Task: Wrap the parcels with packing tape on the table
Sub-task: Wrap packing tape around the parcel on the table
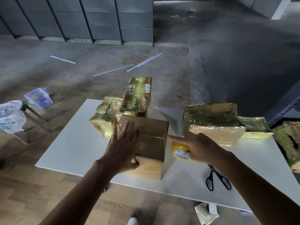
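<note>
A brown cardboard parcel (151, 140) stands on the white table (73, 148), with a strip of clear tape across its top. My left hand (121, 146) lies flat on the parcel's top left, fingers spread, thumb on the near face. My right hand (198, 146) grips a yellow roll of packing tape (178, 151) just right of the parcel, index finger pointing at the box. Tape-wrapped parcels sit behind: two (105, 117) (138, 95) at the back left and a large one (215, 122) at the right.
Black scissors (217, 179) lie on the table near its front edge under my right forearm. Another wrapped parcel (289, 143) sits off the table's right end. A clear plastic tub (39, 98) and a white bag (11, 117) rest on a stand at the left.
</note>
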{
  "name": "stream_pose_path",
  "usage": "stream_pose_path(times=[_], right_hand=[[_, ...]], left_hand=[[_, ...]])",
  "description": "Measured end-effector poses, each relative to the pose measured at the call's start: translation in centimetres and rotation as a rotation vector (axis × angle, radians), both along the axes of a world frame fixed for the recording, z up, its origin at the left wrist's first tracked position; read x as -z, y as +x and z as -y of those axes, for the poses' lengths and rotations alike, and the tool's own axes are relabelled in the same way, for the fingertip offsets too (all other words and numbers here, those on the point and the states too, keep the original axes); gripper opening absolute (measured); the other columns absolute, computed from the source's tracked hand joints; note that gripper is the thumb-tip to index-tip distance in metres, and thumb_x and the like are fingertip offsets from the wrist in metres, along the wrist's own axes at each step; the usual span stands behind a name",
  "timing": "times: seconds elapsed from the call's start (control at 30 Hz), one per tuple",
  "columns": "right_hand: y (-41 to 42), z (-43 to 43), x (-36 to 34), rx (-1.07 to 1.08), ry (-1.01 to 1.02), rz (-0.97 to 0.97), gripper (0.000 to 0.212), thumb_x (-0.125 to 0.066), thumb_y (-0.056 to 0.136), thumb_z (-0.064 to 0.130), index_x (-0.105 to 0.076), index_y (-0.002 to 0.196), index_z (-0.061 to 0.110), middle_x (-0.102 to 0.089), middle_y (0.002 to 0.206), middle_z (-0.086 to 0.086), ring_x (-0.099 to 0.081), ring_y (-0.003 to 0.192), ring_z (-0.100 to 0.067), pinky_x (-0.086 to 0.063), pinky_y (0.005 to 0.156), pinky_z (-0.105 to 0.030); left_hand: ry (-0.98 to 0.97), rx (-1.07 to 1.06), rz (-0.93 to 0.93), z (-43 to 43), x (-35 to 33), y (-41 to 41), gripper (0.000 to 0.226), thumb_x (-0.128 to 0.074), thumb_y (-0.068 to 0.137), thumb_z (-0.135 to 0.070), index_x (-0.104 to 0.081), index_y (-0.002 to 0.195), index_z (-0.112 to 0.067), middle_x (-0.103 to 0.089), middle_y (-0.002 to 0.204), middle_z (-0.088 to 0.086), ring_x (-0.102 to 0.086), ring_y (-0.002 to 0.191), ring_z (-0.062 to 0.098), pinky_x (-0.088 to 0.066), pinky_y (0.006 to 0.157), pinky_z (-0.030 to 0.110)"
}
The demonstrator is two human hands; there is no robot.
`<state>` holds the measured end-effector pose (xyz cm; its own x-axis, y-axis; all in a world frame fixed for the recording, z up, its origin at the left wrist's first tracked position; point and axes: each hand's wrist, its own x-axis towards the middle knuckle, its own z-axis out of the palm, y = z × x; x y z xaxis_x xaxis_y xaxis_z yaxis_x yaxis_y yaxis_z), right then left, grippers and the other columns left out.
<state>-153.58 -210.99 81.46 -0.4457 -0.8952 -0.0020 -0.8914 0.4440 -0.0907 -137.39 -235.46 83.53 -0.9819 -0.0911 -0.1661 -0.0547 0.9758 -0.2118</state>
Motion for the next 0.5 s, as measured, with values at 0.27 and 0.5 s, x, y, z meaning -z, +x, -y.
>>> stream_pose_path(times=[0.27, 0.5], right_hand=[[0.2, -0.5, 0.7, 0.052, 0.036, 0.031, 0.083, -0.051, 0.091, 0.036, 0.016, 0.134, 0.058, -0.048, 0.135, -0.010, -0.062, 0.102, -0.026, -0.052, 0.085, -0.031], [0.9, 0.6, 1.5, 0.081, 0.001, 0.097, 0.081, -0.051, 0.093, 0.038, 0.017, 0.135, 0.056, -0.048, 0.134, -0.011, -0.063, 0.101, -0.027, -0.054, 0.084, -0.031]], left_hand=[[-0.013, 0.006, 0.002, -4.3, 0.8, -1.4, 0.114, -0.063, 0.081, -0.051, 0.010, 0.148, 0.006, 0.010, 0.155, 0.030, 0.012, 0.144, 0.045, -0.002, 0.117, 0.057], [0.041, -0.074, 0.051, -5.5, -0.2, -3.1, 0.130, -0.073, 0.067, -0.062, 0.009, 0.149, -0.003, 0.001, 0.153, 0.033, -0.003, 0.143, 0.048, -0.016, 0.114, 0.059]])
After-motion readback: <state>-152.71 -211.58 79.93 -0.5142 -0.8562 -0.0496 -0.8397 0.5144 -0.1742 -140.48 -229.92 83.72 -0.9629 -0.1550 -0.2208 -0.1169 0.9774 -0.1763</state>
